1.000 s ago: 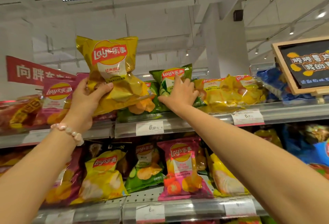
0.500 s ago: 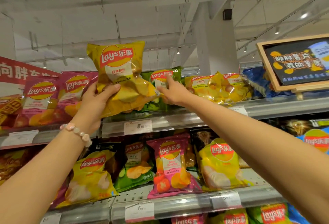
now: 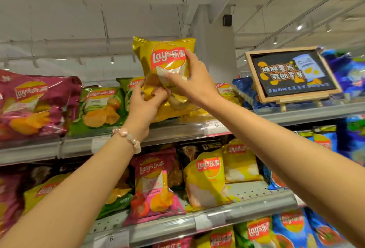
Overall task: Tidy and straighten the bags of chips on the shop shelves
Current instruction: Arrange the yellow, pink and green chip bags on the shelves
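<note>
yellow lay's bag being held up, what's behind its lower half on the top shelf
Behind the yellow Lay's bag, green bags peek out left and yellow bags right. Both hands and the bag cover what sits directly behind.

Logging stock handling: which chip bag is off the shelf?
The yellow bag, held upright by both hands above the top shelf; the rest sit shelved.

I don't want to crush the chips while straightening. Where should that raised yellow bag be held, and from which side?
The yellow bag stands upright and puffed in the middle, so take its side edges from the front, as the right hand does high on the right edge, while the left hand grips the lower left corner.
</note>
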`<state>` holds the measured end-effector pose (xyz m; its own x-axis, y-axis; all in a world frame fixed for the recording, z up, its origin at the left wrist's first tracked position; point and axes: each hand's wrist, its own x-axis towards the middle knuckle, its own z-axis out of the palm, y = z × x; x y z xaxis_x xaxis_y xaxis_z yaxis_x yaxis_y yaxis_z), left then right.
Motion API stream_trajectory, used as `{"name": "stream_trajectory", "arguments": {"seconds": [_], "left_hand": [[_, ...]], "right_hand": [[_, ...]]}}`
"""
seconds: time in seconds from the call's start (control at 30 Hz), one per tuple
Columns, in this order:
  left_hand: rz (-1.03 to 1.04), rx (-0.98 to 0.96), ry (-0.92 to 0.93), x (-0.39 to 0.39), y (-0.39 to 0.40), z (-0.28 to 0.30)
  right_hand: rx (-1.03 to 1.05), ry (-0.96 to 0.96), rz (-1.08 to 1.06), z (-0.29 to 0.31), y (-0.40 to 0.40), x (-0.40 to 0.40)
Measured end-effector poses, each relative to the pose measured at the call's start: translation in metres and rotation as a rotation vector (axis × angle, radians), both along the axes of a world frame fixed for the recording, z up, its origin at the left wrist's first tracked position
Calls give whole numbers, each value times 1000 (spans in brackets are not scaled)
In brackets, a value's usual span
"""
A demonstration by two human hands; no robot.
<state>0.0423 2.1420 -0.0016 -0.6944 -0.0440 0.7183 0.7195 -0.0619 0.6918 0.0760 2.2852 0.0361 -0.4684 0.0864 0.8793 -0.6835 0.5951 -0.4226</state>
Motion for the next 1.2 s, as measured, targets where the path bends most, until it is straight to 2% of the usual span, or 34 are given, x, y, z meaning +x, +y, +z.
{"name": "stream_trajectory", "arguments": {"seconds": [0.17, 0.3, 0.37, 0.5, 0.6, 0.83, 0.97, 1.1, 1.2], "left_hand": [[-2, -15, 31, -2, 48, -7], [-99, -170, 9, 0, 63, -11], [-70, -383, 50, -1, 59, -14], [368, -986, 310, -10, 47, -26], [547, -1228, 346, -20, 46, -32], [764, -1417, 370, -37, 47, -42], [759, -1419, 370, -36, 45, -43], [760, -1402, 378, -38, 44, -44], [771, -1380, 403, -42, 44, -46]], "right_hand": [[58, -65, -146, -3, 35, 7], [54, -99, -148, 4, 65, 9], [-20, -54, -123, 9, 82, 8], [-107, 62, -140, 11, 118, -1], [-85, 36, -110, 2, 144, -15], [-134, -20, -84, -15, 171, -48], [-117, -76, -38, -20, 173, -63], [-118, -258, 32, -25, 175, -78], [-114, -302, 41, -25, 173, -83]]}}
